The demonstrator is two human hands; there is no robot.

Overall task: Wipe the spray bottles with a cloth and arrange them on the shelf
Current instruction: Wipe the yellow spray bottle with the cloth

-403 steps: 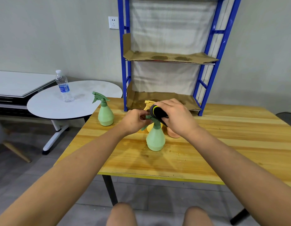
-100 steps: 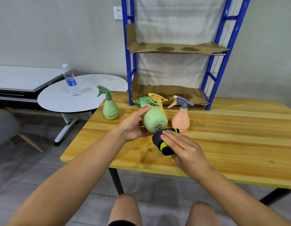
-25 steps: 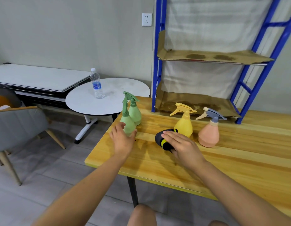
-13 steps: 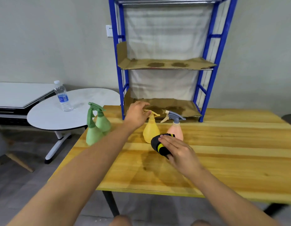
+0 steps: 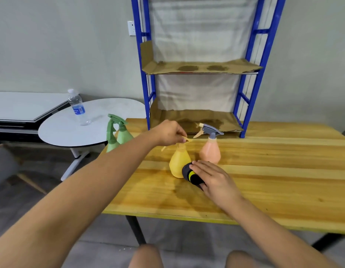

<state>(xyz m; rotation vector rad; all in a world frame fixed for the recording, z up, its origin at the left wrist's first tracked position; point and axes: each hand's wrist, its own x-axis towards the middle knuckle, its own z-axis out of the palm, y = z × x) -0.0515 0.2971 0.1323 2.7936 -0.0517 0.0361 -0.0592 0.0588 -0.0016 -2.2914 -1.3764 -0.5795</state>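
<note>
You are closing your left hand (image 5: 168, 132) grip around the yellow spray bottle's (image 5: 179, 163) trigger head on the bench (image 5: 274, 171), so lift it straight up while your right hand (image 5: 214, 179) is pressing the black cloth (image 5: 191, 176) beside it.

The left hand (image 5: 168, 132) covers most of the yellow spray bottle's (image 5: 179, 163) trigger head. The left forearm hides the lower bodies of the two green spray bottles (image 5: 117, 130) left of it. The dark cloth (image 5: 191, 176) probably continues under the right hand (image 5: 214, 178), unseen.
</note>
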